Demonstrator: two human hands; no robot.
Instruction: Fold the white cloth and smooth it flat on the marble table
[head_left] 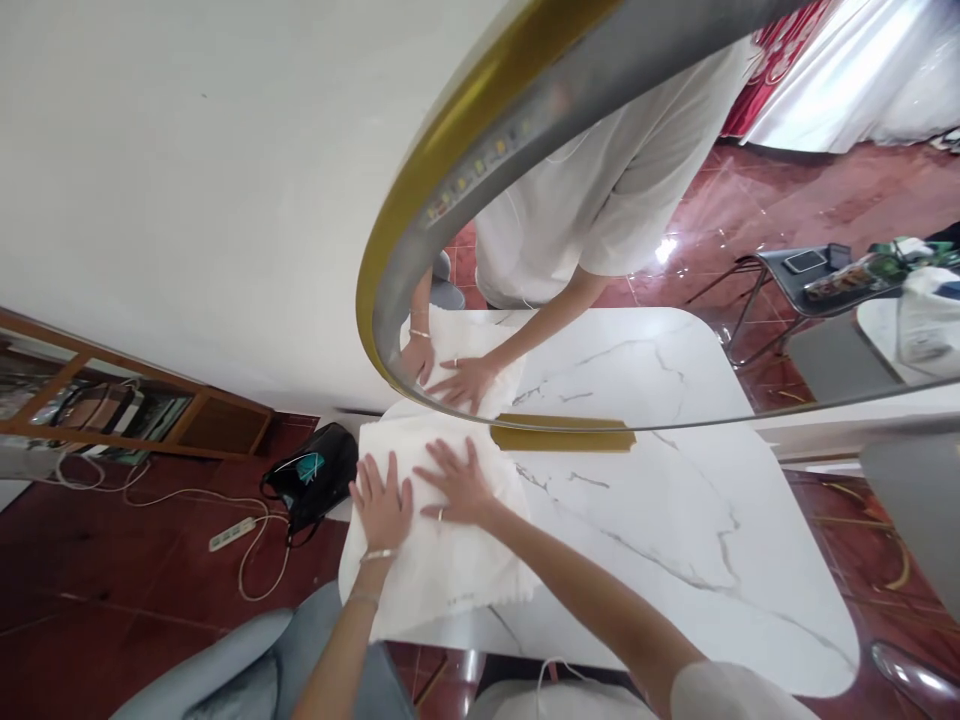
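Observation:
A white cloth [442, 570] lies spread over the left part of a white marble-patterned table [675, 530]. My left hand [384, 505] rests flat on the cloth near its left edge, fingers spread, with a bracelet at the wrist. To its right, my right hand [459, 485] also lies palm down on the cloth, its fingers apart and a ring on one of them. Neither hand grips anything. Both hands and the cloth are doubled in the large mirror [645, 350] just beyond them.
The mirror's gold base [570, 436] stands on the table right of the cloth. A grey chair [262, 650] is at the lower left. On the red tiled floor are a black bag [330, 465] and a power strip [232, 534] with cables. A wooden cabinet [217, 425] stands along the wall.

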